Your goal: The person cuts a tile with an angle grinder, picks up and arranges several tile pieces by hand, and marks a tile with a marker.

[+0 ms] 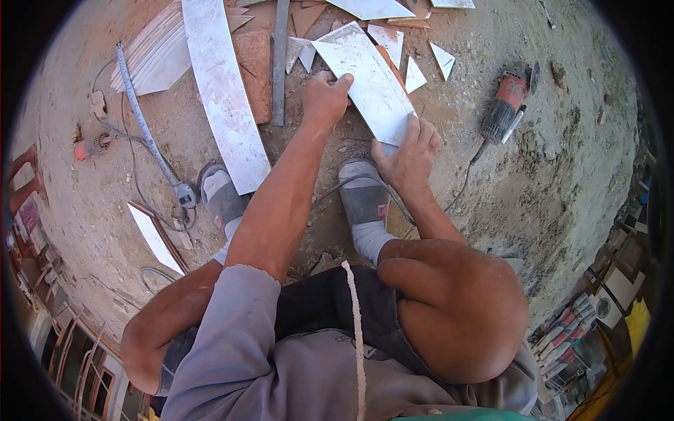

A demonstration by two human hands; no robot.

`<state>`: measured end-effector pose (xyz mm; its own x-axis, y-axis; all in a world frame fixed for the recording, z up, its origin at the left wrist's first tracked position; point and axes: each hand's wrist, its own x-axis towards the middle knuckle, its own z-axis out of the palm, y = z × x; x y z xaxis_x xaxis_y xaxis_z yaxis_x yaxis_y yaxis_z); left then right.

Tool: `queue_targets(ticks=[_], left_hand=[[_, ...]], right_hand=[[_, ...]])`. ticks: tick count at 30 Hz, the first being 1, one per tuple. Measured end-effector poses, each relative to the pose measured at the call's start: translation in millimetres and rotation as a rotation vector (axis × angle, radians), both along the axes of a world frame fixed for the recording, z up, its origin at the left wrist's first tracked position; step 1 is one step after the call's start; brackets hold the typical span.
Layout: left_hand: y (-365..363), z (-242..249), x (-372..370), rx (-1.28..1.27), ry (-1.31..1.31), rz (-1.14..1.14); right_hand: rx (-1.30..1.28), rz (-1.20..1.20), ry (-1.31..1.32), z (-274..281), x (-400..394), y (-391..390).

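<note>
A white tile piece (368, 88) with a slanted far end is held between my two hands, tilted over the dirt. My left hand (326, 100) grips its left edge, thumb on the top face. At the near right corner, my right hand (412, 151) pinches the tile with its fingers over the edge. Beneath and beyond it lie other tile offcuts and a reddish-brown piece, partly hidden. A long white tile strip (223, 98) lies to the left, beside a brick-red slab (253, 74) and a narrow grey bar (280, 63).
An angle grinder (507, 102) lies at right, its cord running toward my feet. An extended tape measure (185, 194) and a second red tool (91, 146) are at left. Stacked tiles (158, 56) lie at far left, triangular offcuts (442, 60) at the back. Packages (572, 333) stand lower right.
</note>
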<state>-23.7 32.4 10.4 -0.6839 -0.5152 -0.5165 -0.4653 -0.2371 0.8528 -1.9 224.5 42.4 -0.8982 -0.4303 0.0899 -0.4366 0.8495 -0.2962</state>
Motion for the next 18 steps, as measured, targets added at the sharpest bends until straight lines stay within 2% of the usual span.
queue_targets(ticks=[6, 7, 8, 12, 14, 16, 17, 18], left_hand=[[-8, -11, 3, 0.017, -0.011, -0.124], [-5, 1, 2, -0.008, -0.036, -0.130], [-7, 5, 1, 0.021, -0.050, -0.170], [1, 4, -6, 0.076, -0.032, -0.097], [-4, -1, -2, 0.040, -0.059, -0.091], [-3, 4, -1, 0.028, -0.046, -0.105], [-5, 2, 0, 0.019, -0.044, -0.119], [-6, 1, 1, 0.003, -0.058, -0.111]], right_hand=[[0.017, -0.012, -0.001, -1, 3, 2], [0.046, -0.015, 0.011, 1, 3, 2], [0.021, -0.020, -0.022, 4, 2, 3], [-0.063, -0.005, -0.089, 17, -3, 12], [-0.236, -0.019, -0.061, 29, -10, 24], [-0.373, -0.096, -0.014, 42, -34, 48], [-0.371, -0.233, 0.022, 45, -48, 63], [-0.483, -0.398, -0.020, 43, -63, 81]])
